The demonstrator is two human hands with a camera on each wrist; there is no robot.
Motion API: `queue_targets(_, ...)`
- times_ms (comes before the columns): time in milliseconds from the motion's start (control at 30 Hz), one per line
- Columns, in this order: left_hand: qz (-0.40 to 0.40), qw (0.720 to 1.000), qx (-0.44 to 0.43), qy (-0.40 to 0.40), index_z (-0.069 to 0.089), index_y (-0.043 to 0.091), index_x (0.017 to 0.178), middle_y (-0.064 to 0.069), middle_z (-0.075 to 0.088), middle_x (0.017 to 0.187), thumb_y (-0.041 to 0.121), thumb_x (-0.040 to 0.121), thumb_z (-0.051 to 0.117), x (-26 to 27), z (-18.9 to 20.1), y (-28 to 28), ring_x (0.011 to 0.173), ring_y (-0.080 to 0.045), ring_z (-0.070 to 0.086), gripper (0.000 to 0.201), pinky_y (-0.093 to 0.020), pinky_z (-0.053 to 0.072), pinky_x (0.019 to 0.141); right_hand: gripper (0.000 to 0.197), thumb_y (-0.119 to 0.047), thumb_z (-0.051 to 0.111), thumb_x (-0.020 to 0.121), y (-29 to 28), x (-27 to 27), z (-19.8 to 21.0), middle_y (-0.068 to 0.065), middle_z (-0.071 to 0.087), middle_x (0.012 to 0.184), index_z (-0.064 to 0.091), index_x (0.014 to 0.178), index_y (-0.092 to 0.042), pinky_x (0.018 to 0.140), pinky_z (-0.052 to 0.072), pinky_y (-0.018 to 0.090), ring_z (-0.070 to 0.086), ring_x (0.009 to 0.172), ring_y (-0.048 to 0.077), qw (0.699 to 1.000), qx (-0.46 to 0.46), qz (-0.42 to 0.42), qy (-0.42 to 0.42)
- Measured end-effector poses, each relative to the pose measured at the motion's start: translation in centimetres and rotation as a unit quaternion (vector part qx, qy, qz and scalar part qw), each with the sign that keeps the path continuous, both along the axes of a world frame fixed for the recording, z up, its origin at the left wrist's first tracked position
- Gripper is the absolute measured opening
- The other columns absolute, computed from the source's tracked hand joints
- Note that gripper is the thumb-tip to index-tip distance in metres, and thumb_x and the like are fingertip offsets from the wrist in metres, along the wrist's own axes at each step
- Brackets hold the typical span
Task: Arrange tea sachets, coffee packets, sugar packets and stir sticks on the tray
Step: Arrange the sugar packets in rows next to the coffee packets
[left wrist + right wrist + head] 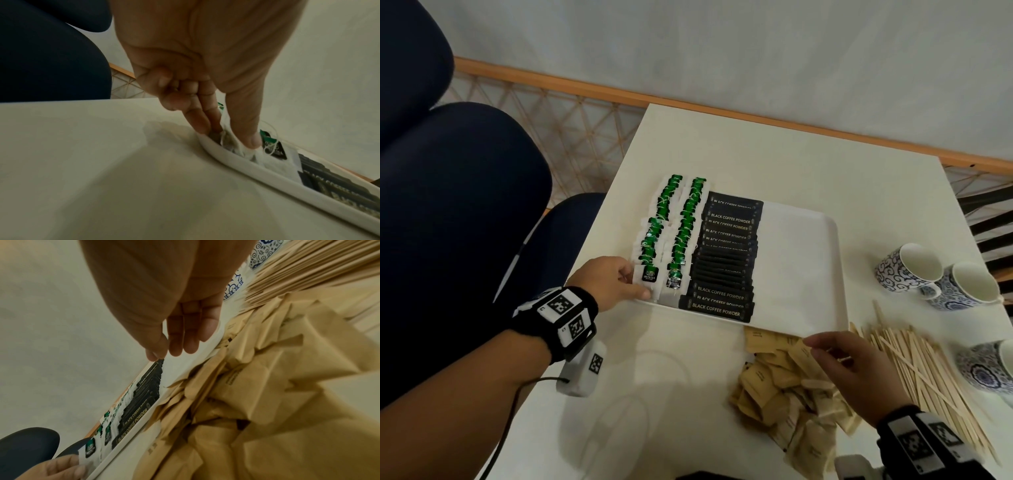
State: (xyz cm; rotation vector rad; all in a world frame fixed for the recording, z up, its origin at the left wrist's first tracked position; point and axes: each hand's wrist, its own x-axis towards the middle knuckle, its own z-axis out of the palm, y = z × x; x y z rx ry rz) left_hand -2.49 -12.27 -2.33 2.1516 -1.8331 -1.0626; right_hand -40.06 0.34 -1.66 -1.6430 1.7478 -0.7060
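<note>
A white tray (801, 246) lies on the table. Two rows of green tea sachets (674, 233) fill its left side, and beside them runs a column of black coffee packets (726, 267). My left hand (638, 281) is at the tray's near left corner, pinching the nearest tea sachet (244, 151) between thumb and fingers just inside the rim (257, 168). My right hand (822, 346) hovers over the heap of brown sugar packets (780, 383) in front of the tray, fingers relaxed (191, 344) and holding nothing. Wooden stir sticks (914, 363) lie to its right.
The tray's right part is bare white surface. Three blue-patterned mugs (907, 270) (969, 287) (986, 366) stand at the table's right edge, close to the sticks. A dark blue chair (465, 205) is at the left. A wall runs behind the table.
</note>
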Motion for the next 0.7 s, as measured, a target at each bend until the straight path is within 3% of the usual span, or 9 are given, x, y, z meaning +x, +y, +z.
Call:
queue_targets(233, -0.001, 0.999, 0.004, -0.034, 0.065, 0.022, 0.072, 0.004, 0.065, 0.077, 0.042, 0.066, 0.083, -0.5, -0.2, -0.1, 0.077, -0.016, 0.062, 0.028, -0.033, 0.051, 0.073, 0.039, -0.003, 0.07, 0.081, 0.0, -0.1, -0.2, -0.021, 0.065, 0.081, 0.069, 0.077, -0.042, 0.058, 0.048, 0.012, 0.062, 0.073, 0.006, 1.0, 0.004, 0.003, 0.001)
queue_targets(500, -0.012, 0.997, 0.036, -0.061, 0.063, 0.019, 0.067, 0.004, 0.067, 0.087, 0.048, 0.071, 0.078, -0.2, 0.1, -0.5, 0.088, -0.017, 0.063, 0.033, -0.03, 0.047, 0.068, 0.042, -0.003, 0.069, 0.082, 0.0, -0.4, -0.1, -0.021, 0.065, 0.085, 0.066, 0.088, -0.044, 0.06, 0.048, 0.011, 0.062, 0.075, 0.006, 1.0, 0.006, 0.002, -0.007)
queue_targets(700, 0.04, 0.998, -0.025, -0.031, 0.061, 0.02, 0.075, 0.002, 0.065, 0.077, 0.051, 0.061, 0.083, -0.4, 1.1, -0.2, 0.075, -0.018, 0.062, 0.04, -0.035, 0.052, 0.07, 0.041, -0.003, 0.069, 0.081, 0.0, -0.4, -0.5, -0.019, 0.066, 0.083, 0.067, 0.087, -0.044, 0.058, 0.049, 0.014, 0.063, 0.073, 0.007, 1.0, 0.003, -0.006, 0.002)
